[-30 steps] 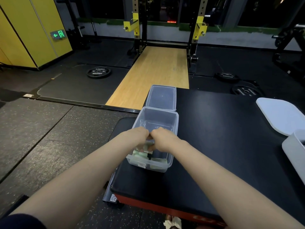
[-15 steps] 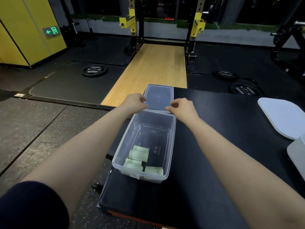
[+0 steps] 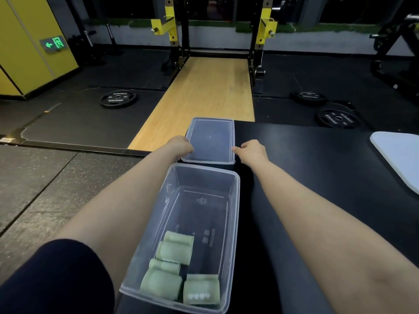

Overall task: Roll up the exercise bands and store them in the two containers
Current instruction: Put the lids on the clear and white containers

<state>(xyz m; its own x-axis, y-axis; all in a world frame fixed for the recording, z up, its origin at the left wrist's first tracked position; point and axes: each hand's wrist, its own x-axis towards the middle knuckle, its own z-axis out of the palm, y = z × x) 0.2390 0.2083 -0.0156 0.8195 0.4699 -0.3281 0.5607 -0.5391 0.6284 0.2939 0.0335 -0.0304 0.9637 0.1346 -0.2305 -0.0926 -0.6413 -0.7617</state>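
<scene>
Both hands, left hand [image 3: 181, 145] and right hand [image 3: 251, 150], pinch the lid [image 3: 209, 141] edges; next I think it must go squarely onto the container [image 3: 235, 223] of rolled bands [image 3: 175, 250]

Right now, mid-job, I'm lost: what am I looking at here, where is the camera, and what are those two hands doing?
There is no machine: a person works bare-handed, and the one camera sits on their head, looking forward and down in a gym. On the black padded table stands a clear container with rolled green exercise bands at its near end. Beyond it lies its clear lid. The left hand grips the lid's left edge; the right hand is at its right edge, fingers curled, touching or pinching it. A white lid lies at the far right.
</scene>
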